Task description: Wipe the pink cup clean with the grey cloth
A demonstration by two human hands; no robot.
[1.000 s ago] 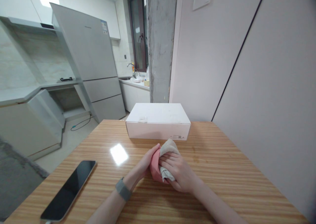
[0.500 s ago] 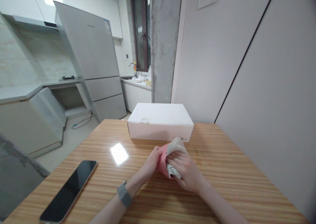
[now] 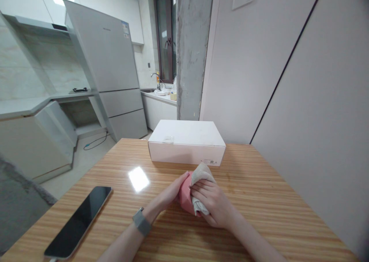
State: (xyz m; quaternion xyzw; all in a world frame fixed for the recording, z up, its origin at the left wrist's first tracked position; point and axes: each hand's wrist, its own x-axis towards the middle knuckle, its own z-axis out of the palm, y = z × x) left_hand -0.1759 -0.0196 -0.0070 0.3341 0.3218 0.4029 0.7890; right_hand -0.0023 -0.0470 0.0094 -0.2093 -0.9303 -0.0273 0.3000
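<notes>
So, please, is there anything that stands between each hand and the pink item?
For the right hand, yes: the cloth, bunched under its fingers against the pink item. For the left hand, nothing visible: it holds the item's side directly. The box stands beyond, not between.

Matt cloth (image 3: 202, 172), smooth pink item (image 3: 185, 196), glossy wood-grained tabletop (image 3: 273, 204)

Cloth (image 3: 202, 173) before box (image 3: 186, 133), phone (image 3: 79, 222) leftward.
</notes>
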